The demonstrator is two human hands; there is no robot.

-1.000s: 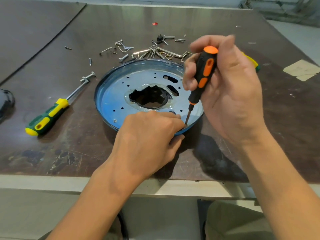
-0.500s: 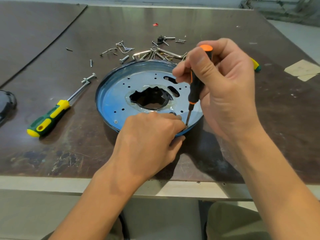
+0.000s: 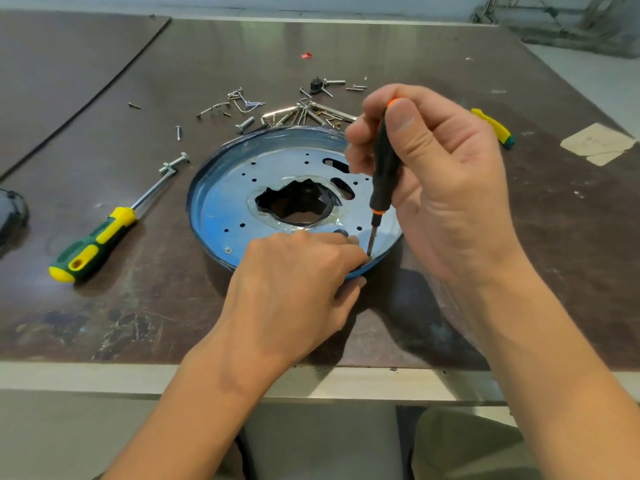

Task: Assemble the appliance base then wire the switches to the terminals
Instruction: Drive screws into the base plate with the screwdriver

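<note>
The appliance base point(image 3: 242, 188), a round blue-filmed metal pan with a ragged central opening, lies flat on the dark brown tabletop point(image 3: 450, 57), near the front edge and directly ahead of the person. What matters for the next turn is at its near-right rim: the black-and-orange screwdriver point(image 3: 383, 168) stands almost upright, its long axis tilted slightly toward the far right, tip down just inside the rim. The right hand point(image 3: 440, 181) is wrapped around the handle from the right, thumb across the orange cap. The left hand point(image 3: 294, 289) lies over the near rim, fingers curled tight at the tip, seemingly steadying a screw, though that screw is hidden. One seated screw point(image 3: 228, 250) shows at the near-left rim.

Left of the base a green-and-yellow screwdriver point(image 3: 93, 242) lies well apart, shaft pointing far-right. Loose screws and metal clips point(image 3: 298, 112) scatter just beyond the far rim. The tabletop is scuffed, with free room on the right.
</note>
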